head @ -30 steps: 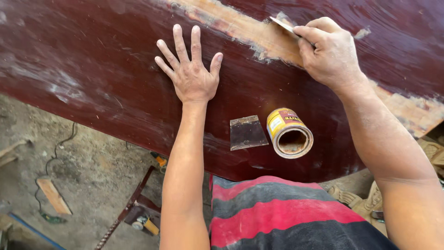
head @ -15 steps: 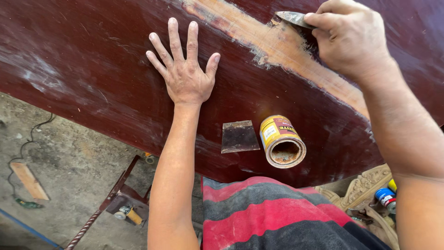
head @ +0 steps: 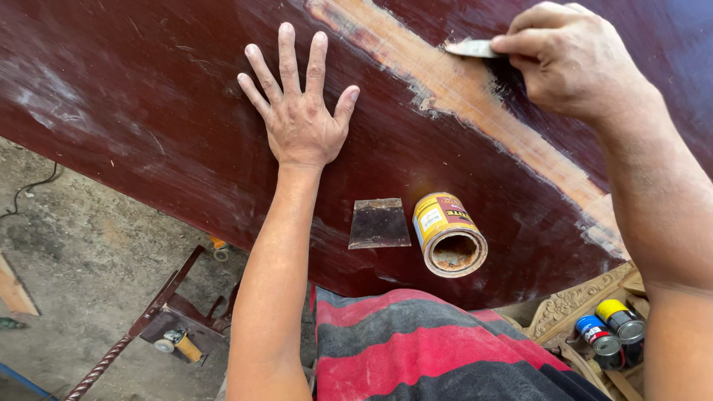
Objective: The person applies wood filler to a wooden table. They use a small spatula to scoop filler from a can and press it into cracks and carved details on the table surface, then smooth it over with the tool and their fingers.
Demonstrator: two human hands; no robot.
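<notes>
My left hand (head: 301,111) lies flat, fingers spread, on a dark red-brown wooden panel (head: 134,111). Up at the top right, my right hand (head: 572,63) grips a small metal putty knife (head: 471,49), its blade resting on a pale strip of filler (head: 475,100) that runs diagonally across the panel. A second flat scraper blade (head: 379,223) lies on the panel near its lower edge. Beside it lies an open tin can (head: 448,234) on its side, with a yellow and red label and a rusty mouth facing me.
Below the panel I see my red and grey striped shirt (head: 416,349). At the lower right are a carved wooden piece (head: 572,301) and two small cans (head: 613,334). Concrete floor (head: 74,260) at left holds a twisted metal frame (head: 141,327) and wood scraps.
My right hand has slid the putty knife along the pale strip, down and to the right. The view has shifted closer. My left hand stays flat on the panel.
</notes>
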